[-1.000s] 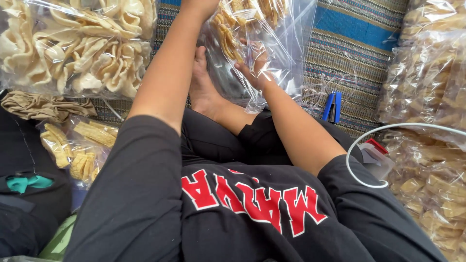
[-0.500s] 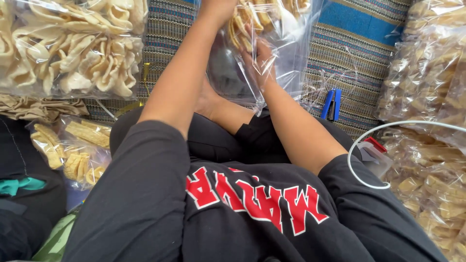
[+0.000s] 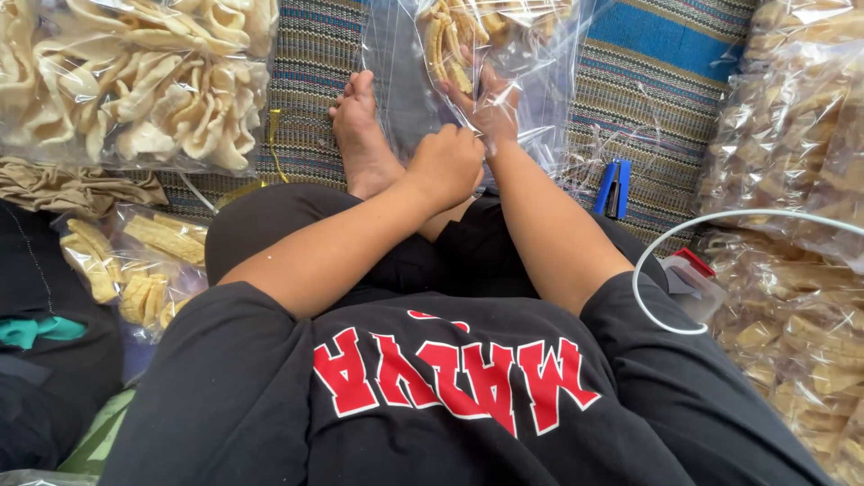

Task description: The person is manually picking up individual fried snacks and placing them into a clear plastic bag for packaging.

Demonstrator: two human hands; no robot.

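A clear plastic bag (image 3: 531, 63) partly filled with pale fried crackers stands in front of my crossed legs on a striped woven mat (image 3: 666, 81). My right hand (image 3: 490, 108) grips the bag's lower part from the front. My left hand (image 3: 445, 162) is closed low against the bag's bottom edge, just beside the right hand. My bare foot (image 3: 360, 135) rests on the mat to the left of the bag.
A large clear bag of crackers (image 3: 135, 81) lies at the upper left, a smaller bag of yellow sticks (image 3: 135, 261) below it. Several packed bags (image 3: 801, 180) pile up on the right. A blue stapler (image 3: 614, 187) and a white cable (image 3: 684, 243) lie to the right.
My left hand has come down from the top of the bag to its bottom edge, next to my right hand. The view has tilted down slightly.
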